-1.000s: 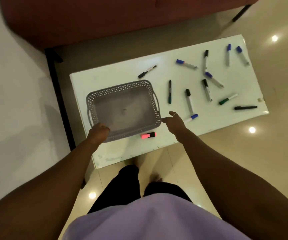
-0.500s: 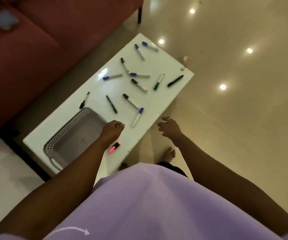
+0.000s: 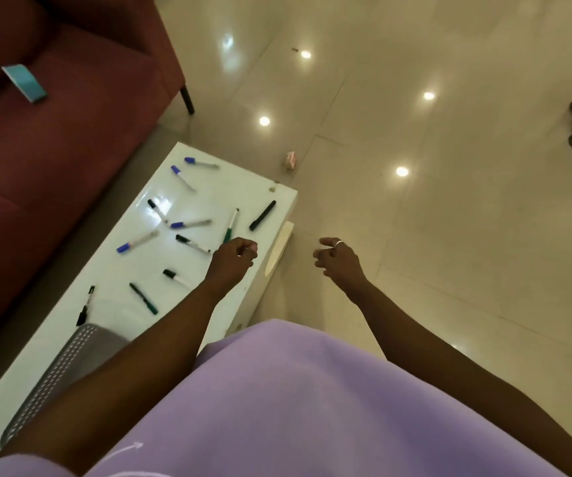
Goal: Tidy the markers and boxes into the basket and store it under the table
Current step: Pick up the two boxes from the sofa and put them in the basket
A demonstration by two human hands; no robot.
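Since a second ago the left hand (image 3: pixel 233 258) has left the corner of the grey perforated plastic basket (image 3: pixel 68 359) and reached the three-o'clock edge of the white surface (image 3: pixel 116 266). The basket sits at the surface's seven-o'clock end, half hidden under the left forearm. That hand's grip is clenched in a fist just beside the green-capped white marker (image 3: pixel 231 226); whether it holds anything I cannot tell. The right hand (image 3: pixel 338 261) hangs released, fingers loosely curled, over the cream tiled floor (image 3: pixel 449 270). The slim black marker (image 3: pixel 262 215) lies near the edge, at one o'clock of the fist, and a careless sweep could roll it off. The small pink box (image 3: pixel 290 160) on the floor and the teal box (image 3: pixel 25 82) on the dark red sofa (image 3: pixel 54 166) lie well apart from the basket and risk being overlooked.
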